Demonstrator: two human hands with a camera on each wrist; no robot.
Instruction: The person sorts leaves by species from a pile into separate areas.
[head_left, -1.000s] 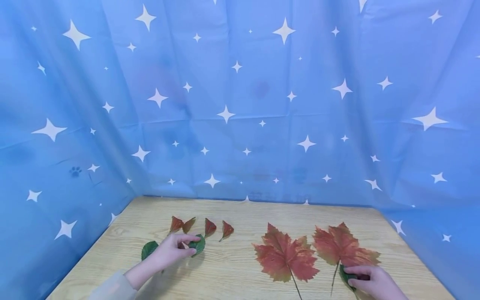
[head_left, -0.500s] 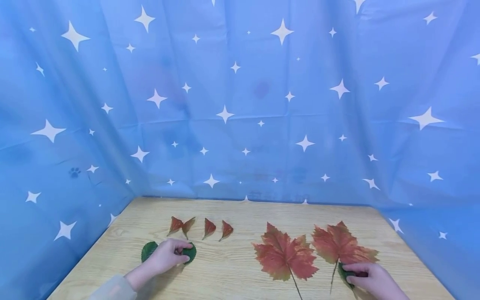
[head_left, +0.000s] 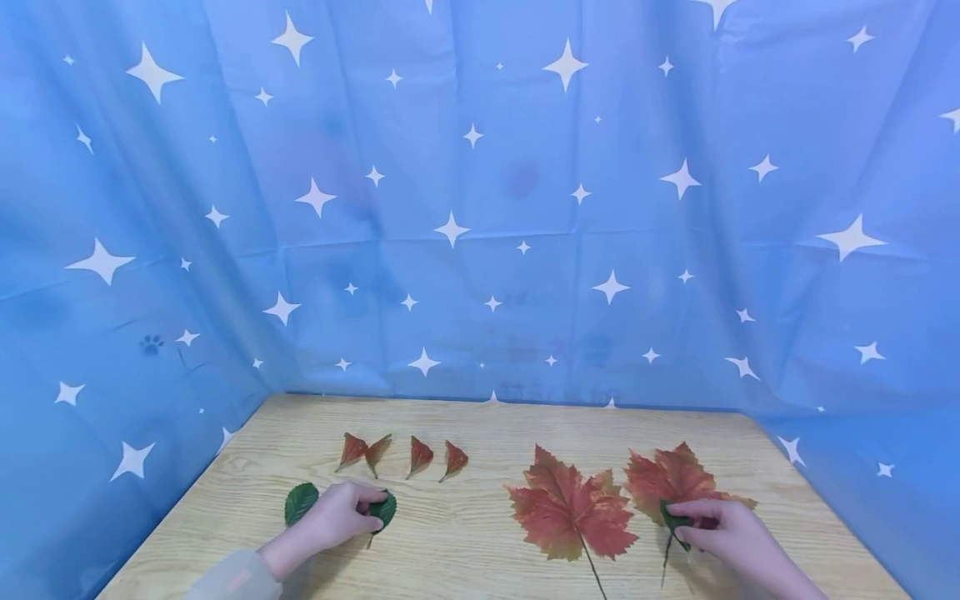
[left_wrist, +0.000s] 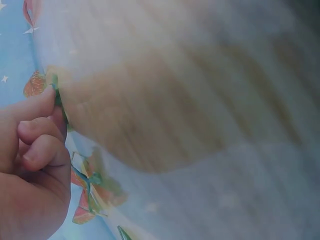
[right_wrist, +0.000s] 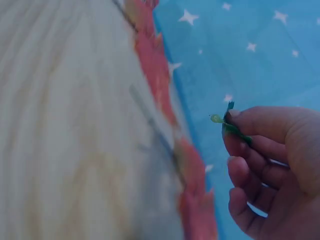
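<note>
Blue cloth [head_left: 480, 192] patterned with white stars hangs behind and on both sides of the pale wood-grain surface [head_left: 450, 529]. Over its left half, the left hand [head_left: 337, 514] pinches a green leaf [head_left: 386, 510] near four small reddish leaves [head_left: 421, 456]; the right hand [head_left: 727, 531] pinches a second green leaf [head_left: 669, 516] beside a red maple leaf [head_left: 671, 477].

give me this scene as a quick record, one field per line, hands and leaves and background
left hand: pinches a green leaf between thumb and fingers
right hand: pinches a second green leaf, seen in front of the right large red leaf
other green leaf: on the table, partly hidden by the left arm
small leaves: four small reddish leaves in a row, beyond the left hand
left large red leaf: flat, stem toward the person
surface: wood-grain table
background: blue cloth with white stars
</note>
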